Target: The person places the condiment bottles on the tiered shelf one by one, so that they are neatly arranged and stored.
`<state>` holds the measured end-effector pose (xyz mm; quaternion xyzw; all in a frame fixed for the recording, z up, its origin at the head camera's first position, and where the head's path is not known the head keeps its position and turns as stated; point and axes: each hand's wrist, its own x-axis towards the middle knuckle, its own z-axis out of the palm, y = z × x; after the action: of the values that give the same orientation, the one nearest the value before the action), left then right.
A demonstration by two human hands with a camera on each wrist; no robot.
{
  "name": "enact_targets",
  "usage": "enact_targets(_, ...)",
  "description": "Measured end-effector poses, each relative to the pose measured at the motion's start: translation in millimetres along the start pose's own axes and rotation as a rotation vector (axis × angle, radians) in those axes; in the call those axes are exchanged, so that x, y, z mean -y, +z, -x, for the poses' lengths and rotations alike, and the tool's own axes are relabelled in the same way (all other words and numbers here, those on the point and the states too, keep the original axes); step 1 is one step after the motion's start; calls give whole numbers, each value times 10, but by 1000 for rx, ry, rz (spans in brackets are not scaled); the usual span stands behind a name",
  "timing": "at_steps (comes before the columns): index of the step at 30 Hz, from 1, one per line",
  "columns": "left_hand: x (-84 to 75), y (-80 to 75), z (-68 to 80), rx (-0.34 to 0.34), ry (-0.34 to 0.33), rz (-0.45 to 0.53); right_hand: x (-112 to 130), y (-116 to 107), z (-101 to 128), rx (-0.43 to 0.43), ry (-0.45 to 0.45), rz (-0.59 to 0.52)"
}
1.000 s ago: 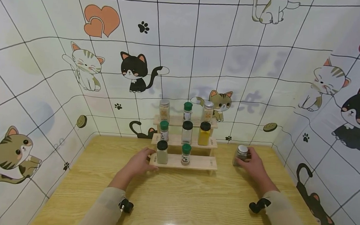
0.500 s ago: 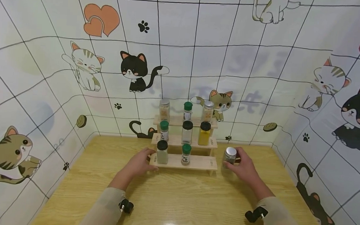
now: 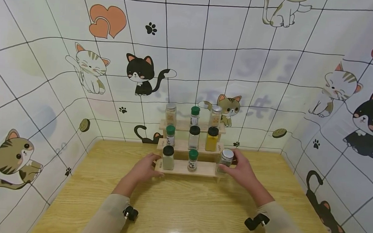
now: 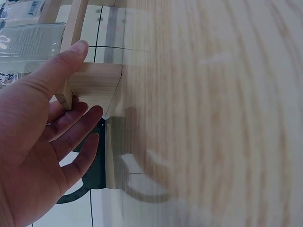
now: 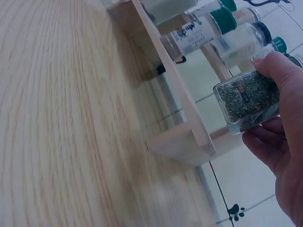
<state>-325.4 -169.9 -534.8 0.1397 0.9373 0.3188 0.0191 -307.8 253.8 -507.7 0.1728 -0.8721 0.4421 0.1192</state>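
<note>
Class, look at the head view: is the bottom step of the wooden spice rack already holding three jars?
No: the bottom step holds only two jars, and the right hand holds the silver-lidded jar at its right end.

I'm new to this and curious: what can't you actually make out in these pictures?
- Head view: labels on the rack's jars are too small to read.
- Head view: the right hand covers part of the silver-lidded jar, so whether it rests on the shelf is unclear.
- Left wrist view: the left hand runs off the frame's edge; the table is blurred.
- Right wrist view: the held jar's lid is hidden by fingers.
</note>
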Motion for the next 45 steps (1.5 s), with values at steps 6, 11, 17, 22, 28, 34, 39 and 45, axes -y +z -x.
enact_targets(6, -16, 6, -1, 3, 0, 8, 76, 156, -109, 38, -21, -2)
enact_targets(11, -7, 17, -10, -1, 6, 9, 112, 230, -157, 52, -32, -35)
enact_targets(17, -5, 22, -6, -2, 13, 4, 70, 280, -164, 86, -3, -31)
enact_targets(22, 6, 5, -25, -12, 18, -3, 34, 320, -182, 72, -13, -22)
enact_targets(28, 9, 41, -13, -6, 0, 18, 15, 333, -156, 82, -13, -14)
enact_targets(34, 12, 50, -43, -8, -9, 14, 26, 304, -113, 42, -6, -28)
enact_targets(39, 9, 35, -83, -3, 5, 15, 6, 252, -76, 21, 5, -32)
enact_targets(45, 34, 56, -57, 14, -3, 10, -64, 159, 21, 3, 29, -21)
